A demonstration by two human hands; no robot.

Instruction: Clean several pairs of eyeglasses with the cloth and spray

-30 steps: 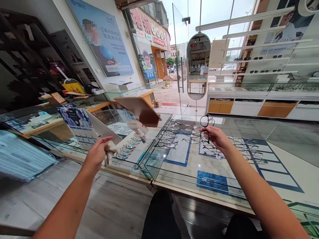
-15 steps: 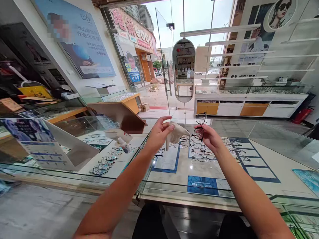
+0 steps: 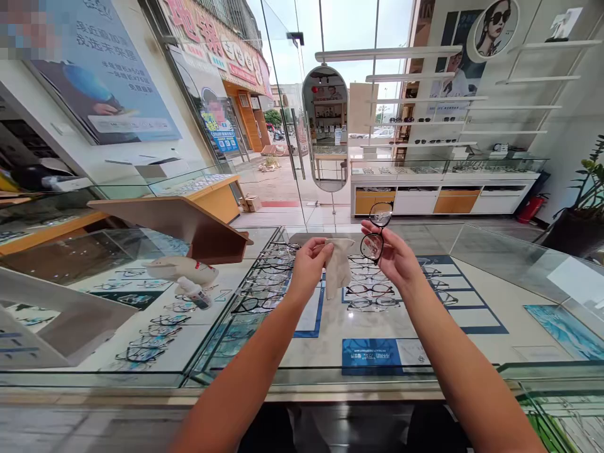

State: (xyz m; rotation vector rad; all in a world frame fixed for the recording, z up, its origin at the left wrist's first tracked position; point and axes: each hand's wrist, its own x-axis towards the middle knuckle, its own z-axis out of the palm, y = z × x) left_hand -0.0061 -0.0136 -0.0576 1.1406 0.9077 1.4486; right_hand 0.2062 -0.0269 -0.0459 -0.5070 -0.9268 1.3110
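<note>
My left hand (image 3: 311, 264) pinches a beige cleaning cloth (image 3: 338, 270), which hangs down from the fingertips. My right hand (image 3: 396, 255) grips a pair of black round-framed eyeglasses (image 3: 372, 245), held upright on end with one lens above the other. Cloth and eyeglasses are apart, with a small gap between them. Both hands are above the glass display counter (image 3: 325, 352), inside which several pairs of eyeglasses (image 3: 370, 289) lie in rows below.
To the left on the counter lie a small white bottle (image 3: 193, 292) and a beige pouch-like item (image 3: 182, 269). Behind them stands a brown angled panel (image 3: 189, 223). An oval mirror (image 3: 324, 129) rises beyond the counter. A blue leaflet (image 3: 372, 357) is near the front edge.
My view has turned to the right. The cloth now hangs straighter from my left hand, and the right hand has opened more toward me around the eyeglasses, still gripping them.
</note>
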